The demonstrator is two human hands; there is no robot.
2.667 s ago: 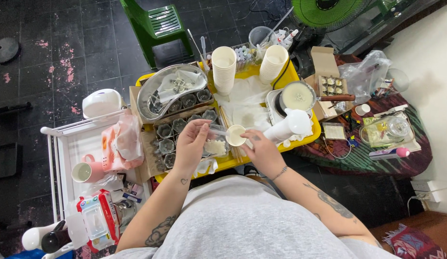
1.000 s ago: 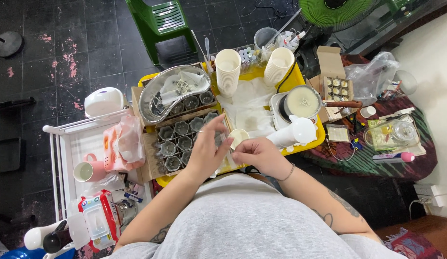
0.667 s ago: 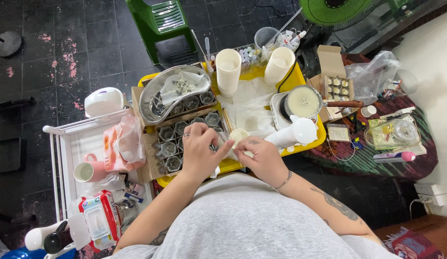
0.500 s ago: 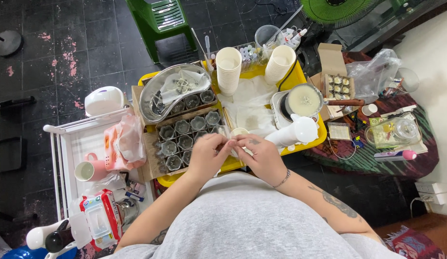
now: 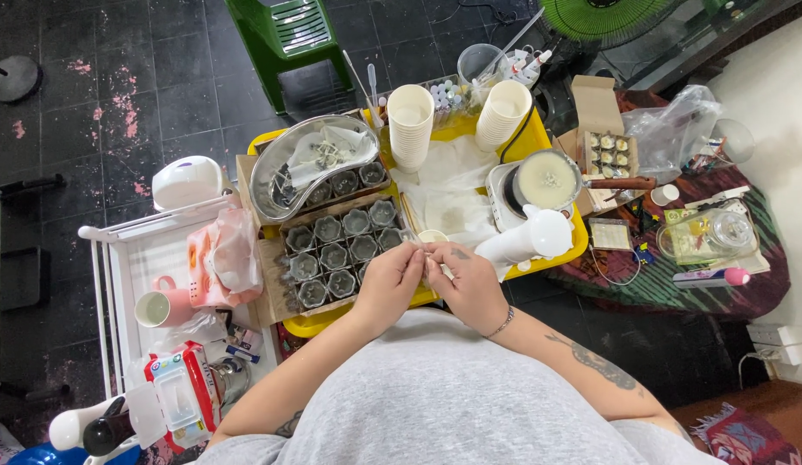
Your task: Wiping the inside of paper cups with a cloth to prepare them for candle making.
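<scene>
Left hand (image 5: pixel 390 284): my fingers were pinched together with the right's at frame centre; what they gripped was too small to tell.
Right hand (image 5: pixel 467 282): fingertips pressed against the left's.
Small cup (image 5: pixel 432 238): just above my hands, on the yellow tray (image 5: pixel 306 325).
Moulds (image 5: pixel 341 252): grey, left of centre.

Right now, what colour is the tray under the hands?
Yellow: the tray shows best in the head view.
</scene>
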